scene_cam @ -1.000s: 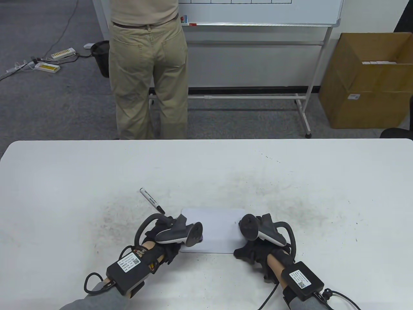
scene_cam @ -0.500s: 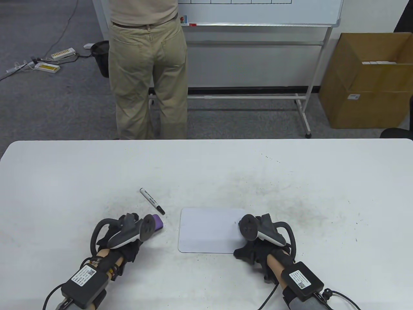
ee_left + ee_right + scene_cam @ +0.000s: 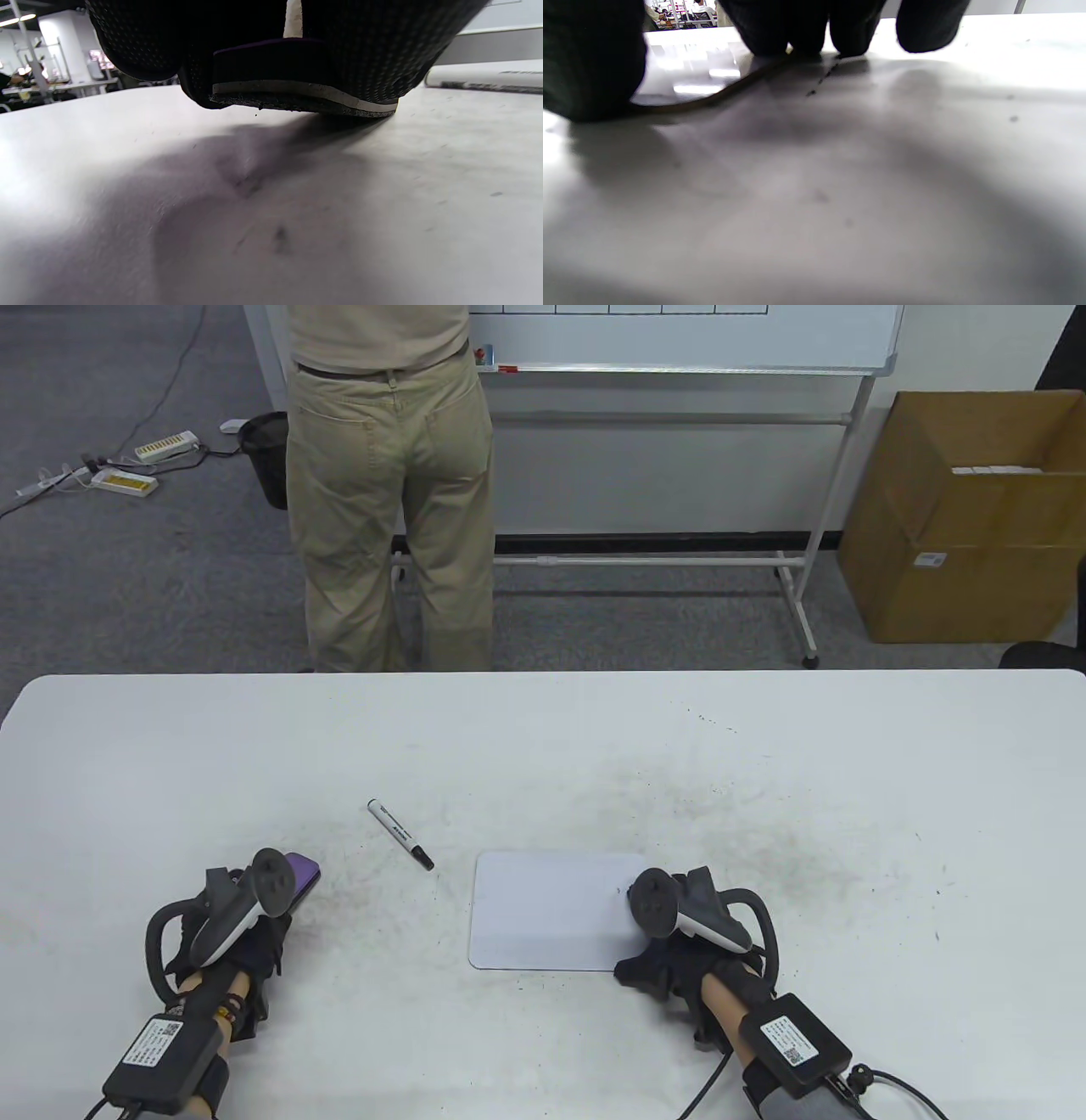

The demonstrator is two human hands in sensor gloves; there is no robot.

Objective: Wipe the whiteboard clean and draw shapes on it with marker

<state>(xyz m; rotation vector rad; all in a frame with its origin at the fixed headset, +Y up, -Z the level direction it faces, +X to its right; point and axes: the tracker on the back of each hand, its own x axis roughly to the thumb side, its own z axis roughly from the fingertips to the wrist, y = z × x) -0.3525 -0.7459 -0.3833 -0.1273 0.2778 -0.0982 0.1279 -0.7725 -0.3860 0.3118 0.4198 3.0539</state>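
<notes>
The small whiteboard (image 3: 543,912) lies flat near the table's front edge, its face blank apart from a small dark mark by its right edge. My right hand (image 3: 653,954) rests on that right edge, with its fingertips (image 3: 852,29) pressing on the board (image 3: 687,72). My left hand (image 3: 259,929) is well to the left of the board and grips a purple eraser (image 3: 303,869). In the left wrist view the eraser (image 3: 297,91) hangs just above the table, felt side down. A black-and-white marker (image 3: 400,834) lies capped between the eraser and the board, untouched.
The white table (image 3: 543,746) is smudged with grey marks around the board. Beyond its far edge a person in khaki trousers (image 3: 390,492) stands at a large rolling whiteboard (image 3: 679,339). A cardboard box (image 3: 967,517) sits on the floor at the right.
My left hand has carried the eraser off the whiteboard's left part and about a board's width to the left. The right hand, board and marker have not moved.
</notes>
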